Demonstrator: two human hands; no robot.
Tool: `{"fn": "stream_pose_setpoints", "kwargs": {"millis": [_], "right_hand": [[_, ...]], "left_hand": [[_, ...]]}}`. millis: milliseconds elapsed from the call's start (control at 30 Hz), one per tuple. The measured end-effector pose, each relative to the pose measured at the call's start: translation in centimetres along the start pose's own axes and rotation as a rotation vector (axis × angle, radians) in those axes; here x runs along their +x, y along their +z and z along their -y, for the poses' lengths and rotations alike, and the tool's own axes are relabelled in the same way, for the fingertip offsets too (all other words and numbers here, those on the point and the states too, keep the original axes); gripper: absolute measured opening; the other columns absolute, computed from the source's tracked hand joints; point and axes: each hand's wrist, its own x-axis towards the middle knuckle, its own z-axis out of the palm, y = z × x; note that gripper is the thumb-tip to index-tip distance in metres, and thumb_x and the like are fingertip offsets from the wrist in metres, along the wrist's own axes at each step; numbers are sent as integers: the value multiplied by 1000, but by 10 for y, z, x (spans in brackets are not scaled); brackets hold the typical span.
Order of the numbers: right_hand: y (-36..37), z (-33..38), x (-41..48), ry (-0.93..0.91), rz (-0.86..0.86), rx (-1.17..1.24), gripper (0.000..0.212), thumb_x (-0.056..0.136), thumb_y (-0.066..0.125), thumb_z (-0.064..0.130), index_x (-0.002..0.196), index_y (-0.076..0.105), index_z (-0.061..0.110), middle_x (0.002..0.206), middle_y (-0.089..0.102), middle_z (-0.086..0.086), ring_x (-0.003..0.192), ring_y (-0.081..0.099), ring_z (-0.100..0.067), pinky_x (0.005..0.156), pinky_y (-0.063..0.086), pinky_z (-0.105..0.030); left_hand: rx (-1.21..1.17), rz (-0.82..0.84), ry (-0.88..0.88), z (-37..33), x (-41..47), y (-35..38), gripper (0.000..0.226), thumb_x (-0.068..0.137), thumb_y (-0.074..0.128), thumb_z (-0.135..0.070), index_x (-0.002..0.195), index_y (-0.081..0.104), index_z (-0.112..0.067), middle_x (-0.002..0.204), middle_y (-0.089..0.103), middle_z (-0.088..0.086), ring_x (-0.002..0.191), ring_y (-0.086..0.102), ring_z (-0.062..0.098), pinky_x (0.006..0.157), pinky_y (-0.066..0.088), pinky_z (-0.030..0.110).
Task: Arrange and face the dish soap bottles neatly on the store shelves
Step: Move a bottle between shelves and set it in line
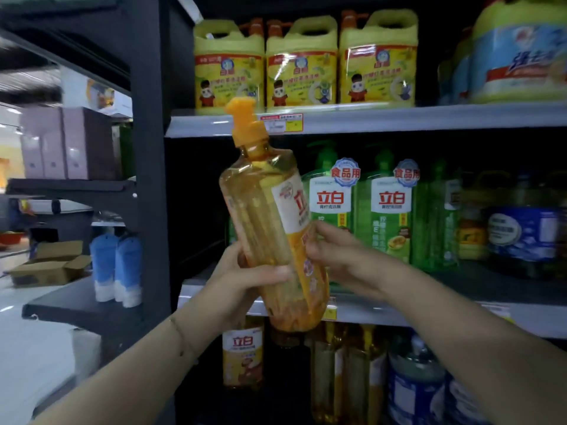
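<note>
At the centre of the frame, a translucent amber plastic dish soap bottle [270, 216] with an orange pump top is held tilted leftward before the shelves. Its lower body is wrapped by the left hand [245, 277], thumb across the front, and pinched at the label edge by the right hand [340, 256].

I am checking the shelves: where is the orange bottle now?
The orange bottle is central in the head view, tilted, held by left hand and right hand, just left of the green bottles.

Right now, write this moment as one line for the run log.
left hand grips orange bottle low | right hand holds its label side | bottle tilted, off shelf, pump up | green bottles behind
</note>
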Motion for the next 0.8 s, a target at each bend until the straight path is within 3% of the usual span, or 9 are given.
{"fn": "stream_pose_setpoints", "kwargs": {"millis": [100, 233, 367, 567, 700, 800], "right_hand": [[-7, -15, -18, 48, 28, 43, 115, 34, 95, 37, 135, 44, 25, 125, 63, -10, 114, 60, -28, 90, 48, -44], [-4, -48, -43, 57, -16, 26, 96, 45, 86, 10, 131, 45, 24, 122, 65, -9, 116, 59, -28, 99, 44, -51], [12, -97, -58, 45, -175, -10, 100, 43, 91, 11, 129, 44, 29, 118, 68, -2, 113, 62, -21, 95, 49, -50], [43, -173, -56, 10, -396, -138, 105, 33, 95, 32, 124, 43, 40, 113, 66, 14, 109, 61, -6, 91, 53, -39], [63, -211, -42, 21, -475, -64, 98, 47, 92, 6, 122, 38, 40, 116, 61, 10, 110, 59, -6, 80, 54, -25], [69, -229, -28, 43, -498, -71, 86, 55, 86, -6, 115, 40, 36, 118, 57, 8, 105, 57, 4, 77, 53, -18]], "left_hand": [[-93, 70, -69, 24, -10, 9, 83, 38, 96, -39, 111, 70, -11, 114, 68, 19, 105, 65, 34, 88, 55, 47], [-102, 105, -130, 60, -28, 8, 93, 50, 93, -38, 126, 56, 2, 122, 61, 26, 112, 60, 39, 85, 54, 41], [-81, 65, -158, 94, -48, -6, 65, 55, 92, -29, 112, 70, -7, 117, 67, 19, 108, 65, 32, 81, 54, 34], [17, 57, -266, 144, -71, -30, 63, 67, 83, -3, 126, 61, -8, 129, 62, 15, 122, 57, 32, 100, 47, 46], [101, -15, -275, 167, -72, -34, 73, 59, 86, -3, 125, 54, -6, 122, 66, 11, 115, 62, 28, 87, 54, 34], [119, -40, -264, 179, -65, -42, 65, 65, 81, 9, 123, 55, -4, 117, 69, 9, 110, 65, 24, 84, 54, 29]]}}
